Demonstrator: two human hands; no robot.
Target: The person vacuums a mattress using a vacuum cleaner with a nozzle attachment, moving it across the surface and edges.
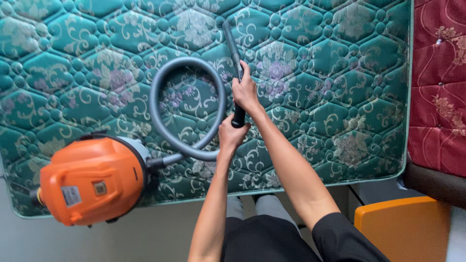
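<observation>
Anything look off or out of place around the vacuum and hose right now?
Only one thing: the orange vacuum sits on the green mattress, overhanging its near edge. The grey hose loops cleanly, unkinked.

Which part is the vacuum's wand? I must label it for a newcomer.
Start at the green quilted mattress. From the orange vacuum, follow the looped grey hose to both hands. The wand is the straight, rigid black tube above them, unlike the curved hose.

A small rectangular pale label (72,196) with dark print sits on the orange vacuum cleaner (92,179), just beside a small square dark badge (100,188).
</observation>
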